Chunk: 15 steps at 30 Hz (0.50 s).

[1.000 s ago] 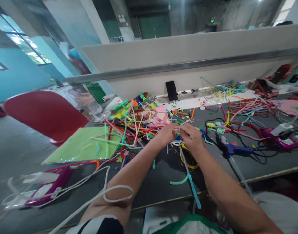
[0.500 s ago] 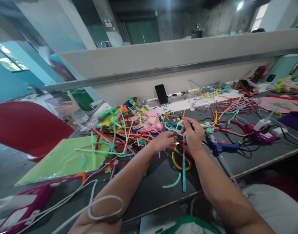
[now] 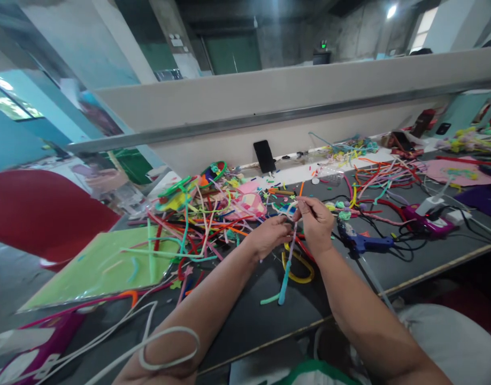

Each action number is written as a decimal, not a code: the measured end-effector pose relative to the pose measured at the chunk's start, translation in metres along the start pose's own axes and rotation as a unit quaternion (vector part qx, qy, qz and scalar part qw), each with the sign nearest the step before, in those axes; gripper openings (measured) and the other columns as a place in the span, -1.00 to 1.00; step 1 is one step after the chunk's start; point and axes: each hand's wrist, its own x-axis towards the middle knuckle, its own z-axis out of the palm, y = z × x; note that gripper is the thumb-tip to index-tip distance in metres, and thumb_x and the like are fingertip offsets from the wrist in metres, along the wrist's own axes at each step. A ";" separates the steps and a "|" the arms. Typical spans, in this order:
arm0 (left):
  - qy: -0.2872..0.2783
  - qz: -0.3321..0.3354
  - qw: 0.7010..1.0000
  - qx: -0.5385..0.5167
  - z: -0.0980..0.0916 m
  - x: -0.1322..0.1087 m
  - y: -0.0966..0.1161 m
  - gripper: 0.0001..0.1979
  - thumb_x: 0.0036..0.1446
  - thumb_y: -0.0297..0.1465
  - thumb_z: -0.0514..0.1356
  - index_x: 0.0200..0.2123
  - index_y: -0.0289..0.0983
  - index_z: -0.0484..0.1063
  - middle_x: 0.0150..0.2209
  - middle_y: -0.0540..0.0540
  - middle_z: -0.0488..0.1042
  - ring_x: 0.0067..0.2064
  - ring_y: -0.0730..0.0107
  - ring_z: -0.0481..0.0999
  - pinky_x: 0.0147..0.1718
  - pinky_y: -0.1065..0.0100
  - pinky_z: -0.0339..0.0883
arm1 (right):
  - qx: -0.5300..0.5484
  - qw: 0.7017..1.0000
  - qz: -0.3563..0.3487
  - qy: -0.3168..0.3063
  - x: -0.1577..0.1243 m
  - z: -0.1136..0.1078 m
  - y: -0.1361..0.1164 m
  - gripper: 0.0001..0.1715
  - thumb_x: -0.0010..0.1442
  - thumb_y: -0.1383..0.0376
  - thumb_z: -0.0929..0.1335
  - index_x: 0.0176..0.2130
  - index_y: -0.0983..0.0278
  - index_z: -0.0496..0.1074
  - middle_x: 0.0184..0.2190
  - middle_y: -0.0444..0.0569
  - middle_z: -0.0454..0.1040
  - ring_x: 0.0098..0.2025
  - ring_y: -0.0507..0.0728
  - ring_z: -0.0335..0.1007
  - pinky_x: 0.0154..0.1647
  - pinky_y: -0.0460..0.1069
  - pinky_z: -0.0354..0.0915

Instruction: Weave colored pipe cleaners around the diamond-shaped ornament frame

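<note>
Over the middle of the dark table, my right hand pinches a craft piece made of pipe cleaners. It has a pale loop at the top and a lilac stem that hangs down to a thick light-blue end. My left hand is close beside the stem, with its fingers curled and drawn together. Whatever those fingertips hold is too small to make out. Below the hands lie a yellow pipe cleaner loop and a short mint-green pipe cleaner.
Tangled coloured pipe cleaners are heaped to the left, near a green plastic-covered sheet. A blue glue gun lies at right beside a purple power strip. A phone leans on the back panel. A white cable crosses my left forearm.
The hanging piece has swung left, its lower end now tilted that way. My right hand has shifted slightly left, bringing the stem nearer my left fingertips.
</note>
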 end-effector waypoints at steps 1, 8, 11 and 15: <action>-0.003 0.008 1.000 -0.007 0.002 -0.001 0.000 -0.83 -0.05 -0.48 0.25 -0.32 -0.32 0.38 -0.32 -0.06 0.46 -0.28 0.45 0.46 -0.23 0.39 0.32 | 0.007 1.000 -0.001 -0.004 0.000 0.000 -0.001 -0.83 0.20 0.24 0.33 -0.24 0.21 0.52 -0.54 -0.18 0.40 -0.55 -0.01 0.35 -0.43 -0.05 0.32; 0.022 -0.006 0.996 -0.085 0.015 0.000 -0.007 -0.79 -0.13 -0.56 0.29 -0.35 -0.31 0.39 -0.40 -0.05 0.49 -0.35 0.48 0.46 -0.28 0.44 0.26 | 0.028 1.000 -0.009 -0.005 0.000 -0.001 -0.005 -0.84 0.20 0.27 0.34 -0.24 0.21 0.53 -0.56 -0.18 0.41 -0.54 0.00 0.36 -0.39 -0.04 0.33; 0.033 0.024 0.995 -0.093 0.021 0.001 -0.014 -0.79 -0.16 -0.54 0.31 -0.38 -0.33 0.39 -0.44 -0.06 0.49 -0.38 0.44 0.48 -0.29 0.40 0.30 | 0.039 0.999 -0.002 0.001 0.000 -0.002 -0.005 -0.84 0.19 0.26 0.35 -0.23 0.20 0.53 -0.55 -0.17 0.41 -0.52 0.01 0.36 -0.38 -0.03 0.32; 0.064 0.054 0.992 -0.090 0.027 0.002 -0.022 -0.82 -0.13 -0.47 0.33 -0.43 -0.35 0.39 -0.48 -0.07 0.46 -0.43 0.41 0.48 -0.37 0.39 0.31 | 0.035 0.999 -0.002 0.018 0.002 -0.005 -0.003 -0.84 0.20 0.24 0.35 -0.24 0.20 0.53 -0.55 -0.16 0.42 -0.52 0.01 0.36 -0.40 -0.03 0.32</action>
